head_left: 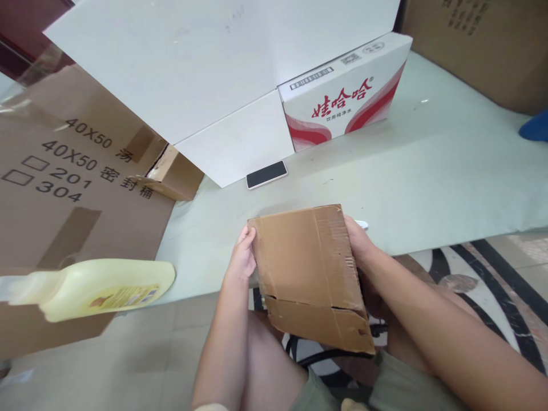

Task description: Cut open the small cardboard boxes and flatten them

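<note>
I hold a small brown cardboard box (308,274) between both hands, above my lap at the near edge of a pale sheet. Its top face shows tape strips and a torn seam near the lower edge. My left hand (242,257) grips the box's left side, fingers curled round the far corner. On the box's right side is my right hand (359,245), mostly hidden behind it, with the fingers wrapped on the edge.
A phone (266,174) lies face up ahead of the box. Behind it stand a big white carton (205,74) and a white box with red print (346,91). Flattened brown cardboard (64,182) and a yellow plastic bottle (94,288) lie at the left.
</note>
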Tool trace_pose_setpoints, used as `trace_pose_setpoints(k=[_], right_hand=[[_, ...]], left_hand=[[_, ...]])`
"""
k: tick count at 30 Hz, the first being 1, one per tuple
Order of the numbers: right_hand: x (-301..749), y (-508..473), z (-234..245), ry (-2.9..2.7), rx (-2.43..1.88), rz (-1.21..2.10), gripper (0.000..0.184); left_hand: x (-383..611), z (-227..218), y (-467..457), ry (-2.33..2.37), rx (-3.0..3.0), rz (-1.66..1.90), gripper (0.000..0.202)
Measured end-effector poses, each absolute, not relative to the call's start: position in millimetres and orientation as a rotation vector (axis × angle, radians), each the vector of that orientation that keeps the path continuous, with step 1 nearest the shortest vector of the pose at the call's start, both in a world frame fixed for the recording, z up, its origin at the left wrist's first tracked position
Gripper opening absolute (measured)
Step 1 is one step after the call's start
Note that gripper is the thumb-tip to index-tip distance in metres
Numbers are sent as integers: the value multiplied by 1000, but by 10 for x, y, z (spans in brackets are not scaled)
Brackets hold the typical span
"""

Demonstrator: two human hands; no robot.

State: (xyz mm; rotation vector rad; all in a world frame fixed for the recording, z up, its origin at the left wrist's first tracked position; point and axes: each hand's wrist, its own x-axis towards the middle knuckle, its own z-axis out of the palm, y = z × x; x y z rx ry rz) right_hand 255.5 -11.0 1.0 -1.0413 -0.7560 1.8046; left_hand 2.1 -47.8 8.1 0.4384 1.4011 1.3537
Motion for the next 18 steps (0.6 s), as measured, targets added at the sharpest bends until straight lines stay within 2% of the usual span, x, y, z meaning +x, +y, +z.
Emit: trace_pose_setpoints(k=[10, 18], right_hand=[[2556, -110, -22, -774, -1041, 1805, 35], [2530, -124, 44, -796, -972, 1783, 26]], left_hand=[[2, 31, -461, 1408, 432, 1376, 38], [-114, 22, -445, 1340, 468, 1419, 33]])
